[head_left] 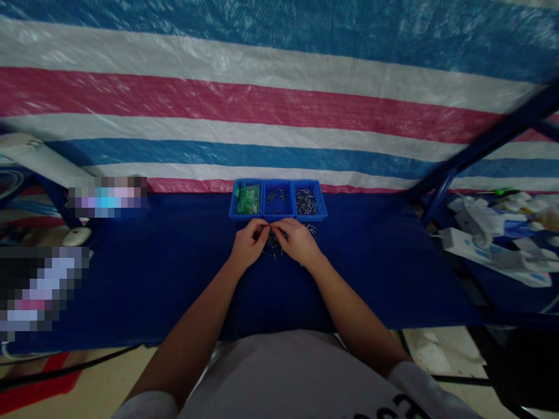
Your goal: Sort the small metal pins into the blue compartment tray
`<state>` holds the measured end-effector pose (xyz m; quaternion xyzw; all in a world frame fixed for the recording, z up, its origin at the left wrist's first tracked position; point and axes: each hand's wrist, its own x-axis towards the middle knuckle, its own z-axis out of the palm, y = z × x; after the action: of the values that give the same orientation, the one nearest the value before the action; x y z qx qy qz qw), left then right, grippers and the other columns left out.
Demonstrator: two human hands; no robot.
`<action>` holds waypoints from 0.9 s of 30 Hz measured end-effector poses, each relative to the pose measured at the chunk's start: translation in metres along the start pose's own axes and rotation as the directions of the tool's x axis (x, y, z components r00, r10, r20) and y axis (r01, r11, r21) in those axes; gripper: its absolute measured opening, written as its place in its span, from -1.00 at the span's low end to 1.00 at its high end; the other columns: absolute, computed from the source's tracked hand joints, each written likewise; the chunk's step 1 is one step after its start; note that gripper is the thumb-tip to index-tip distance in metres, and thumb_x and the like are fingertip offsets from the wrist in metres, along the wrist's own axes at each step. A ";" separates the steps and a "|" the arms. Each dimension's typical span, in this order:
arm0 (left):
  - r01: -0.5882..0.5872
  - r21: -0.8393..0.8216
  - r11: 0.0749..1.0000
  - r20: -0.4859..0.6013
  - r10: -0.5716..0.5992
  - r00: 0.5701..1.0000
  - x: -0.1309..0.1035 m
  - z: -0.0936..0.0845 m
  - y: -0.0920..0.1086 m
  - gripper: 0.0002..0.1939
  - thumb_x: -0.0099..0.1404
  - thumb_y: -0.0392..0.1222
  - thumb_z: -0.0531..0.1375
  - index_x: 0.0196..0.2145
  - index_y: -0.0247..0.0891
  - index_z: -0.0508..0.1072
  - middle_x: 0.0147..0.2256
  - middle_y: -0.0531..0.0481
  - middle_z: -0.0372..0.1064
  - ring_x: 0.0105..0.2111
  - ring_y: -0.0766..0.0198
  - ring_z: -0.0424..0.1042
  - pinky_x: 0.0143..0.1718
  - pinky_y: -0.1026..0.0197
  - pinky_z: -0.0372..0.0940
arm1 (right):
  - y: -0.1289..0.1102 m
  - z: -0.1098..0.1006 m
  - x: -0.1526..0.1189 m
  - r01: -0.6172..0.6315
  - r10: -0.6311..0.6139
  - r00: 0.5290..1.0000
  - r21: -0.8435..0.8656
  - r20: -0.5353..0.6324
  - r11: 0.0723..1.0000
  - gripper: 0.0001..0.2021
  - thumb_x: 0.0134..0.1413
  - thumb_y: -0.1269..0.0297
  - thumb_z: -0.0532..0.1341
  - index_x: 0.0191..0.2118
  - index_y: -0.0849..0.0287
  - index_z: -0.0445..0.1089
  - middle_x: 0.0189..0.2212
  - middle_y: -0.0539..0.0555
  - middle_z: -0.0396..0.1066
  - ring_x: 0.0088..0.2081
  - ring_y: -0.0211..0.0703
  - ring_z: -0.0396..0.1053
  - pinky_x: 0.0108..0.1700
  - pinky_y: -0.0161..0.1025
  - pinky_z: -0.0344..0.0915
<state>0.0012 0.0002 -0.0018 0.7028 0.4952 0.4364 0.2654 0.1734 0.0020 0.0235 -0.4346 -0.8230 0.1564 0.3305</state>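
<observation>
My left hand and my right hand meet fingertip to fingertip above the dark blue table cover. Each has thumb and fingers pinched together; what lies between them is too small to make out. Beneath and around the fingers is a loose pile of thin metal pieces, like screws or rivets, partly hidden by the hands. Just beyond stand three joined blue bins. Green packets fill the left bin; a few thin metal pieces lie in the middle bin; many short ones are heaped in the right bin.
A striped tarp hangs behind the blue table. To the right, a white power strip and a cluttered side surface stand beyond a blue metal frame. A white computer mouse and blurred-out areas are at the left.
</observation>
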 end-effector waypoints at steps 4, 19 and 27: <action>-0.011 -0.011 1.000 0.002 0.011 1.000 0.000 0.001 -0.001 -0.85 0.32 -0.12 0.13 -0.24 -0.22 0.40 -0.58 0.16 0.23 -0.61 0.43 0.22 -0.52 0.36 0.16 | 0.000 0.000 0.000 0.000 0.000 1.000 -0.005 0.002 1.000 -0.79 0.26 0.38 0.08 -0.13 0.18 0.45 -0.22 0.14 0.49 -0.14 -0.08 0.40 -0.04 -0.13 0.33; 0.000 0.036 0.999 0.018 0.000 1.000 0.000 0.001 0.000 -0.85 0.33 -0.12 0.10 -0.26 -0.23 0.39 -0.58 0.16 0.21 -0.60 0.43 0.21 -0.52 0.36 0.13 | -0.001 0.001 0.000 0.002 -0.002 1.000 -0.011 0.003 1.000 -0.79 0.26 0.39 0.08 -0.12 0.21 0.45 -0.22 0.15 0.49 -0.14 -0.08 0.40 -0.04 -0.14 0.34; -0.002 0.031 1.000 0.030 0.001 1.000 0.001 0.001 -0.002 -0.81 0.37 -0.10 0.06 -0.27 -0.24 0.39 -0.54 0.13 0.28 -0.57 0.42 0.26 -0.48 0.34 0.16 | 0.002 0.002 0.000 0.009 -0.009 1.000 0.001 0.005 1.000 -0.79 0.25 0.39 0.08 -0.10 0.19 0.44 -0.21 0.15 0.49 -0.13 -0.08 0.40 -0.03 -0.12 0.32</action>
<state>0.0012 0.0018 -0.0032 0.7137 0.4972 0.4183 0.2616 0.1728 0.0031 0.0211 -0.4305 -0.8258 0.1563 0.3292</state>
